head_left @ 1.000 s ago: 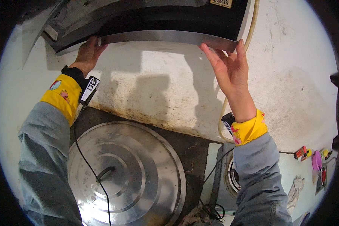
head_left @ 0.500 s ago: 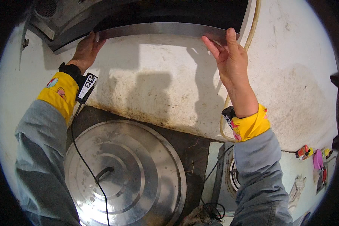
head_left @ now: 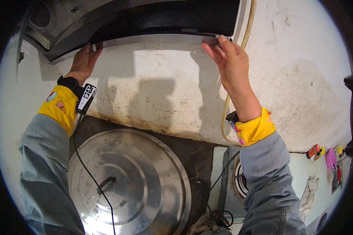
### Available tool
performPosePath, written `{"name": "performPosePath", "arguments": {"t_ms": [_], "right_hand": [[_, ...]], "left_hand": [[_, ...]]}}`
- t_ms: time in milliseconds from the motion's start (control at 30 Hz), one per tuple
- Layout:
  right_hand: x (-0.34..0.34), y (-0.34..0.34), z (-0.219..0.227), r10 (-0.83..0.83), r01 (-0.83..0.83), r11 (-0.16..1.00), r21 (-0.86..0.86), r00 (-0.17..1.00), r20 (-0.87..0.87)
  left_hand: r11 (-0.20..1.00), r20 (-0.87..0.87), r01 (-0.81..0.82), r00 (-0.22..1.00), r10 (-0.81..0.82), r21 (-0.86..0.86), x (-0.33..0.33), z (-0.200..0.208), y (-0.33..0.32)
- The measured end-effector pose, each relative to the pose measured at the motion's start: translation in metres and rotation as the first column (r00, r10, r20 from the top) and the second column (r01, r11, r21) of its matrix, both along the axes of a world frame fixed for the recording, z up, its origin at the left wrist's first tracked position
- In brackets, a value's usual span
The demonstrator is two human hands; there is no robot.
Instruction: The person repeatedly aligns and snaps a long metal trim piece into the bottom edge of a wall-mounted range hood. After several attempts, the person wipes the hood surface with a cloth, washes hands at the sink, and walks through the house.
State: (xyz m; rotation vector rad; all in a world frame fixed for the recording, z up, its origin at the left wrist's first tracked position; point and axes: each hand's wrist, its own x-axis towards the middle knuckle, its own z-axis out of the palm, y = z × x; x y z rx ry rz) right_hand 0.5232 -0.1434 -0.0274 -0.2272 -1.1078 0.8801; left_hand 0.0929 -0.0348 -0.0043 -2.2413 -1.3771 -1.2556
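A black range hood (head_left: pixel 161 19) fills the top of the view, mounted on the wall. Along its lower edge runs a long curved metal strip (head_left: pixel 145 39), pale in the light. Its right end is pinched between the thumb and fingers of my right hand (head_left: pixel 232 64), beside the hood's right corner. At the strip's left end is my left hand (head_left: pixel 84 62), fingers bent up around it against the hood's underside; their tips are partly hidden.
Below stands a wide pan with a round metal lid (head_left: pixel 125 184), a black cable hanging over it. A gas stove (head_left: pixel 239 180) is partly behind my right forearm. A beige hose (head_left: pixel 247 29) runs down the stained wall (head_left: pixel 294 98). Bottles (head_left: pixel 313 152) and a purple bowl (head_left: pixel 331 158) stand right.
The strip has come up close against the hood's lower edge and shows less of its shiny face. Both hands appear slightly further left, as the view has shifted a little.
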Motion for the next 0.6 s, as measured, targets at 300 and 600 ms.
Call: {"name": "performPosePath", "arguments": {"t_ms": [300,600], "right_hand": [[0.012,0.000,-0.021,0.000,0.005,0.999,-0.046,0.994,0.107],[0.016,-0.007,-0.014,-0.029,0.058,0.993,-0.106,0.967,0.253]], "left_hand": [[0.927,-0.426,-0.371,0.848,0.315,-0.053,0.000,0.003,0.000],[0.797,0.974,0.603,0.150,-0.169,0.045,0.049,0.004,-0.025]]}}
